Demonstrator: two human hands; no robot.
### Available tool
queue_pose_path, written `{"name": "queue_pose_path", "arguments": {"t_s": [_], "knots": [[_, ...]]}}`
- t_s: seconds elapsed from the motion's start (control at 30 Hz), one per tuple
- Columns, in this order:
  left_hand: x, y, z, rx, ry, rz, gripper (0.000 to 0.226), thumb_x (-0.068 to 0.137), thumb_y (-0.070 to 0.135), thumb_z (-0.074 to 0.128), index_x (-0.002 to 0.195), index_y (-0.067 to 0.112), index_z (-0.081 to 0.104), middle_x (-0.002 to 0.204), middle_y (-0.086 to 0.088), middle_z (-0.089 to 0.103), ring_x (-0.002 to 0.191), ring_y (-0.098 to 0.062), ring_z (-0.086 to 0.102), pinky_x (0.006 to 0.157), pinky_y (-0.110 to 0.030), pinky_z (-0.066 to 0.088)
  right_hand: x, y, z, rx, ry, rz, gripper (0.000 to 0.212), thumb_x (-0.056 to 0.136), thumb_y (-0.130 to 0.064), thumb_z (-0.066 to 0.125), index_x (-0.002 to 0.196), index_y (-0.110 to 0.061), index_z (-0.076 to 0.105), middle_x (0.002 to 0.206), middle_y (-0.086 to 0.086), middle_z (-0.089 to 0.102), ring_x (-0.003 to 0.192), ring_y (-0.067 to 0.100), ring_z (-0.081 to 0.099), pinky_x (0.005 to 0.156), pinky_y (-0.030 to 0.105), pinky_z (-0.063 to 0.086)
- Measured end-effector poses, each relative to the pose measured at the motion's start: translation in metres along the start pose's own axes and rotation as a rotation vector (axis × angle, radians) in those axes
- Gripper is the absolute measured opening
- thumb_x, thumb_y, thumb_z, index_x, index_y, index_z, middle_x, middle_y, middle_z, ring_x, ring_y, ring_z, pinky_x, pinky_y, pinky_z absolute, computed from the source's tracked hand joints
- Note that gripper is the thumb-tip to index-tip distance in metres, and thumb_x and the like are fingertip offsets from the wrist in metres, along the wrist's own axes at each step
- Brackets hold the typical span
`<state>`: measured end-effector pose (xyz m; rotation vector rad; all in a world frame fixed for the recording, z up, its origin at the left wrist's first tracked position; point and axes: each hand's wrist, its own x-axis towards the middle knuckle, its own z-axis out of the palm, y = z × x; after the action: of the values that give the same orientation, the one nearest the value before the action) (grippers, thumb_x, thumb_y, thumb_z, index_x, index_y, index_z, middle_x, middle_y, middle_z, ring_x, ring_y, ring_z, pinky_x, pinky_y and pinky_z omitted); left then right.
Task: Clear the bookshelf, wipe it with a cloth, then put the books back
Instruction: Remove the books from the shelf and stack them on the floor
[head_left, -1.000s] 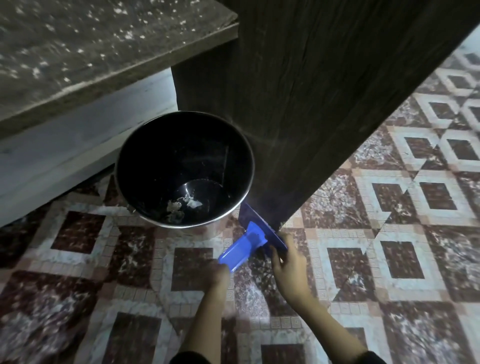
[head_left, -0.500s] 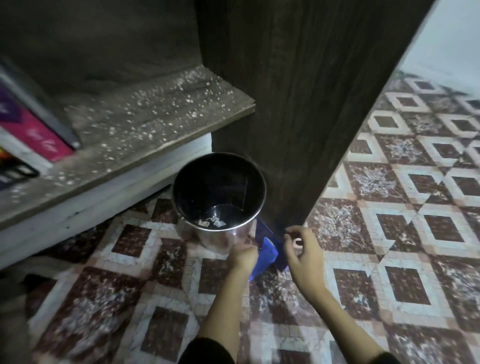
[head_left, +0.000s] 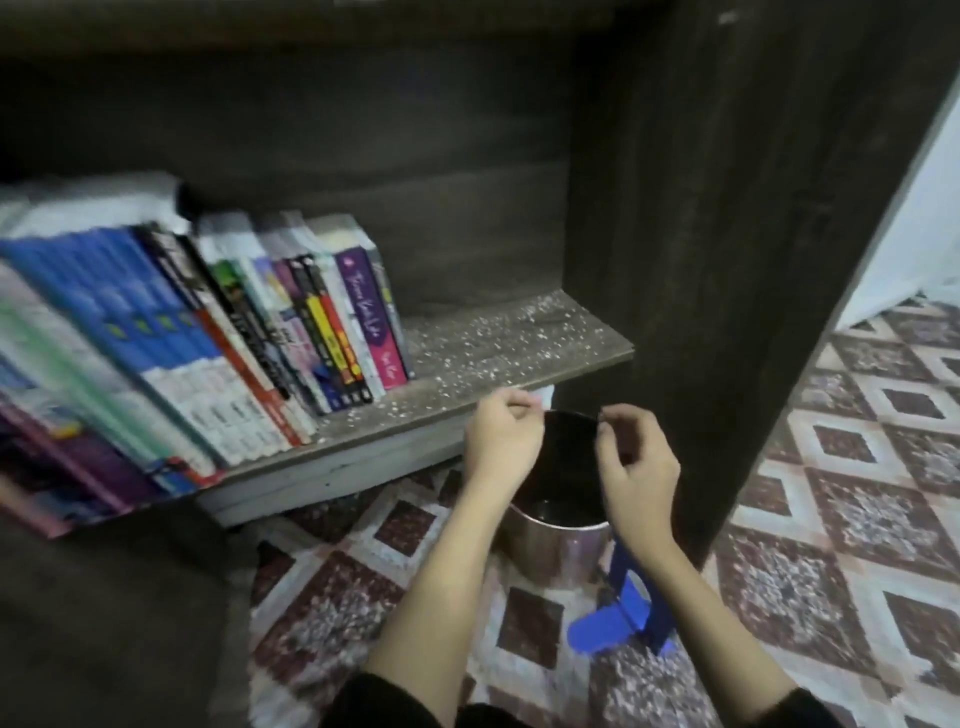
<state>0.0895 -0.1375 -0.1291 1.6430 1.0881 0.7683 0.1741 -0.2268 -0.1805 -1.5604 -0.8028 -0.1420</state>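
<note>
1. Left hand (head_left: 501, 441): fingers curled in, nothing visible in it, raised over the left rim of the metal bucket (head_left: 558, 551).
2. Right hand (head_left: 636, 457): fingers curled, thumb and index close together, nothing visible between them; it is over the bucket's right rim. The 2 hands are near each other but apart. Both frames of them are motion-blurred.
3. Blue dustpan (head_left: 623, 613): stands on edge just right of the bucket, handle pointing toward the camera, partly hidden behind the right forearm.
4. Bookshelf side panel (head_left: 701, 260): dark wood, upright, directly behind the bucket and dustpan.
5. Shelf board (head_left: 493, 353): low, just above floor level, with its front edge beside the left hand. White specks cover its right part.
6. Books (head_left: 208, 338): 1 packed row, spines out, on the left part of the board. The rightmost spine is purple and pink.
7. Floor (head_left: 857, 467): patterned tiles, maroon squares in white borders. White wall (head_left: 924, 208) at far right.
8. The bucket stands on the floor against the shelf base. Its interior is dark with a glint at the bottom; I can't tell what is in it.
</note>
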Motion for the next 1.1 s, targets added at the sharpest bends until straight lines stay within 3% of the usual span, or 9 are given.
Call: {"name": "queue_pose_path", "arguments": {"t_s": [0.1, 0.23, 0.33, 0.47, 0.53, 0.63, 0.73, 0.83, 1.1], "knots": [[0.000, 0.022, -0.043, 0.059, 0.157, 0.148, 0.017, 0.088, 0.017, 0.059, 0.080, 0.032, 0.061, 0.085, 0.010, 0.066, 0.082, -0.008, 0.061, 0.069, -0.021, 0.043, 0.011, -0.030, 0.023, 0.076, -0.035, -0.051, 0.014, 0.089, 0.001, 0.059, 0.099, -0.008, 0.063, 0.095, 0.003, 0.064, 0.089, 0.014, 0.060, 0.081, 0.019, 0.045], [0.002, 0.038, -0.088, 0.163, 0.304, 0.334, 0.012, 0.092, 0.015, 0.055, 0.093, 0.025, 0.061, 0.095, 0.010, 0.064, 0.084, -0.004, 0.058, 0.069, -0.014, 0.041, 0.020, -0.062, 0.058, 0.134, -0.086, -0.121, 0.016, 0.089, 0.001, 0.058, 0.100, -0.010, 0.063, 0.095, 0.003, 0.064, 0.089, 0.015, 0.060, 0.082, 0.023, 0.046], [0.013, 0.044, -0.116, 0.416, 0.415, 0.463, 0.022, 0.093, 0.014, 0.053, 0.112, 0.023, 0.057, 0.116, 0.008, 0.055, 0.089, -0.002, 0.050, 0.068, -0.007, 0.035, 0.028, -0.080, 0.085, 0.173, -0.160, -0.173, 0.016, 0.089, 0.001, 0.057, 0.101, -0.009, 0.062, 0.096, 0.001, 0.062, 0.089, 0.013, 0.059, 0.081, 0.021, 0.046], [0.040, 0.048, -0.148, 0.772, 0.537, 0.579, 0.042, 0.088, 0.014, 0.059, 0.129, 0.015, 0.050, 0.133, -0.001, 0.046, 0.122, -0.014, 0.043, 0.106, -0.026, 0.031, 0.051, -0.096, 0.122, 0.112, -0.301, -0.234, 0.021, 0.090, -0.006, 0.057, 0.111, -0.009, 0.061, 0.107, 0.001, 0.059, 0.098, 0.010, 0.055, 0.088, 0.024, 0.044], [0.055, 0.049, -0.163, 0.940, 0.547, 0.587, 0.053, 0.086, 0.015, 0.063, 0.135, 0.012, 0.044, 0.143, -0.006, 0.040, 0.136, -0.021, 0.031, 0.116, -0.037, 0.015, 0.068, -0.104, 0.141, 0.068, -0.422, -0.232, 0.029, 0.093, -0.014, 0.055, 0.123, -0.013, 0.056, 0.121, 0.003, 0.055, 0.109, 0.007, 0.050, 0.094, 0.022, 0.038], [0.075, 0.048, -0.182, 1.107, 0.505, 0.482, 0.073, 0.088, 0.029, 0.063, 0.147, 0.014, 0.023, 0.155, -0.005, 0.022, 0.145, -0.023, 0.011, 0.115, -0.038, -0.001, 0.093, -0.114, 0.171, 0.007, -0.615, -0.235, 0.044, 0.096, -0.027, 0.051, 0.139, -0.024, 0.041, 0.143, 0.004, 0.041, 0.126, 0.010, 0.039, 0.098, 0.021, 0.027], [0.088, 0.044, -0.189, 1.211, 0.496, 0.447, 0.076, 0.089, 0.041, 0.058, 0.149, 0.016, 0.019, 0.154, -0.003, 0.024, 0.144, -0.022, 0.014, 0.117, -0.038, 0.003, 0.113, -0.118, 0.196, -0.025, -0.722, -0.250, 0.051, 0.096, -0.036, 0.051, 0.144, -0.033, 0.032, 0.153, 0.010, 0.027, 0.141, 0.023, 0.025, 0.108, 0.037, 0.026], [0.089, 0.039, -0.187, 1.215, 0.518, 0.485, 0.071, 0.088, 0.042, 0.059, 0.146, 0.015, 0.028, 0.149, -0.002, 0.034, 0.141, -0.020, 0.024, 0.117, -0.039, 0.006, 0.124, -0.119, 0.207, -0.031, -0.782, -0.272, 0.049, 0.097, -0.040, 0.048, 0.144, -0.037, 0.034, 0.156, 0.011, 0.022, 0.146, 0.022, 0.012, 0.113, 0.040, 0.021], [0.093, 0.032, -0.188, 1.186, 0.546, 0.560, 0.068, 0.086, 0.037, 0.062, 0.143, 0.012, 0.036, 0.145, -0.006, 0.040, 0.137, -0.024, 0.031, 0.115, -0.039, 0.010, 0.130, -0.110, 0.216, -0.064, -0.706, -0.353, 0.042, 0.098, -0.044, 0.046, 0.137, -0.029, 0.050, 0.148, 0.009, 0.041, 0.139, 0.024, 0.033, 0.112, 0.046, 0.031]]}}
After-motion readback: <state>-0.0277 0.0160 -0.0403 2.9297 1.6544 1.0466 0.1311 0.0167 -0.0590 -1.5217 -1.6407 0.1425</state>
